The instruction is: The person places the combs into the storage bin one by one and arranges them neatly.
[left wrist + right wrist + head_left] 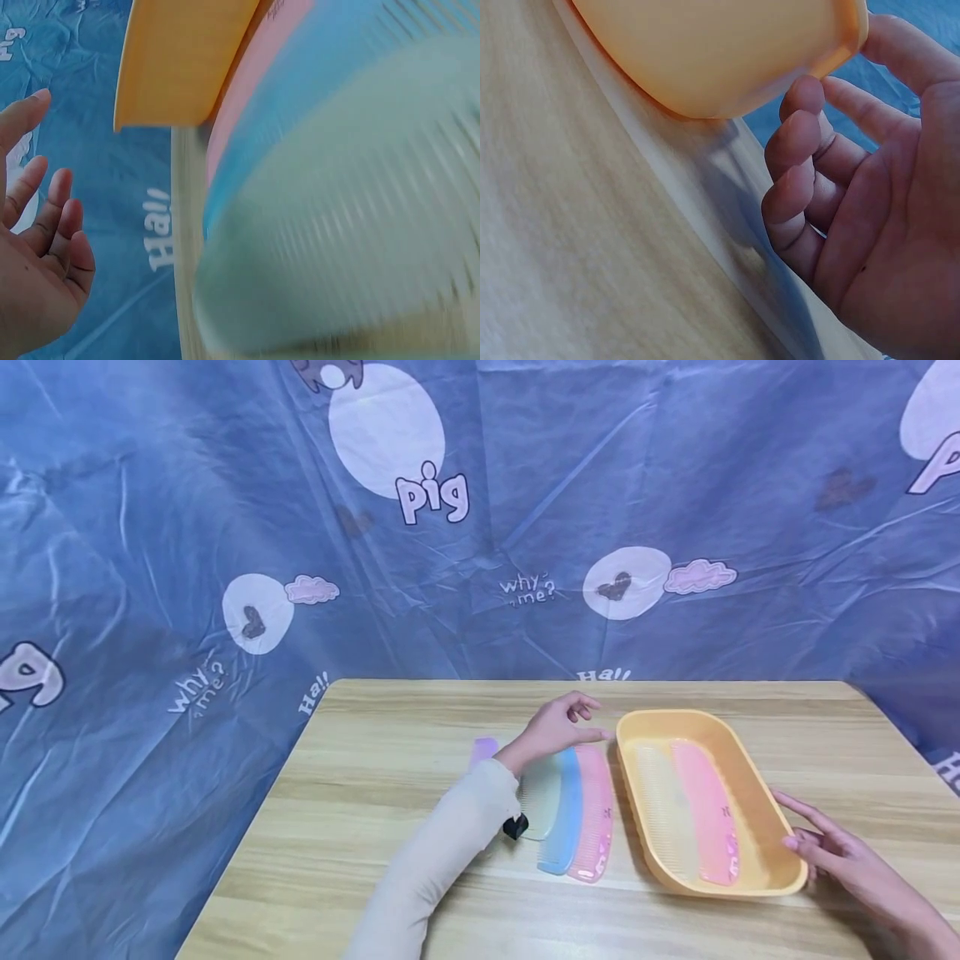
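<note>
A yellow-orange plastic tray sits on the right of the table. Inside it lie a pale yellow comb and a pink comb, side by side. My right hand grips the tray's near right rim, thumb over the edge and fingers bent against the outside. My left hand holds nothing; its thumb tip points at the tray's left rim, fingers relaxed. Below it on the table lie another pink comb, a blue comb and a pale green comb. A purple comb is mostly hidden behind the left forearm.
The wood-grain table ends at a blue printed cloth hanging behind it. A black item sits at the left wrist. The left sleeve crosses over the table beside the combs.
</note>
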A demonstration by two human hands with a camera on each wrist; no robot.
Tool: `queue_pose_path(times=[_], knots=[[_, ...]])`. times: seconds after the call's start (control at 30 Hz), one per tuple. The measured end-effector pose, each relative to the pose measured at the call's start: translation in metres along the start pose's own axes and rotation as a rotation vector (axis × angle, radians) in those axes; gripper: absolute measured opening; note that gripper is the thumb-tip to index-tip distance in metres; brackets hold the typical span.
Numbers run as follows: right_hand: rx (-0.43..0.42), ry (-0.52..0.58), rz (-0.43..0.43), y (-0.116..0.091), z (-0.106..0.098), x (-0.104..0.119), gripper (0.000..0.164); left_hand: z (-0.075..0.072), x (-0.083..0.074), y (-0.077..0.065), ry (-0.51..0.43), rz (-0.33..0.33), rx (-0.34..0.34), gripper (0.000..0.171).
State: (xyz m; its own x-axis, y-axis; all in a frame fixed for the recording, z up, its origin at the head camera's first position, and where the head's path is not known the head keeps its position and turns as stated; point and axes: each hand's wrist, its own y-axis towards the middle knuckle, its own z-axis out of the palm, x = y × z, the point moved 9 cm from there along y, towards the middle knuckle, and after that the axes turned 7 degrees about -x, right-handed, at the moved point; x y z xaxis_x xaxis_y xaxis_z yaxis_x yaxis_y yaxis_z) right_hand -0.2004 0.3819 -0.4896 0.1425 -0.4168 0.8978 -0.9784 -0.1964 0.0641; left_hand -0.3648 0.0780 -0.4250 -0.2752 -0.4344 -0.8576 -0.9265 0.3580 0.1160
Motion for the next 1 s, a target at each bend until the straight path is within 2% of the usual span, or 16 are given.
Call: queue_pose_path(times=[0.33, 0.6, 0.8, 1.0], knots=[[-0.016, -0.040, 0.028, 0.000, -0.002, -0.002, 0.068, -0.033, 0.026, -0.001, 0.001, -0.010, -0.016, 0.048], [-0.002, -0.041, 0.063, 0.003, -0.003, -0.004, 0.067, -0.057, 0.047, -0.011, 0.048, -0.058, -0.030, 0.050], [0.012, -0.013, 0.030, 0.003, -0.002, -0.001, 0.068, -0.074, 0.062, -0.018, 0.042, -0.081, -0.036, 0.054], [0.017, -0.021, 0.046, 0.003, -0.003, -0.003, 0.068, -0.088, 0.075, -0.025, 0.046, -0.102, -0.038, 0.055]])
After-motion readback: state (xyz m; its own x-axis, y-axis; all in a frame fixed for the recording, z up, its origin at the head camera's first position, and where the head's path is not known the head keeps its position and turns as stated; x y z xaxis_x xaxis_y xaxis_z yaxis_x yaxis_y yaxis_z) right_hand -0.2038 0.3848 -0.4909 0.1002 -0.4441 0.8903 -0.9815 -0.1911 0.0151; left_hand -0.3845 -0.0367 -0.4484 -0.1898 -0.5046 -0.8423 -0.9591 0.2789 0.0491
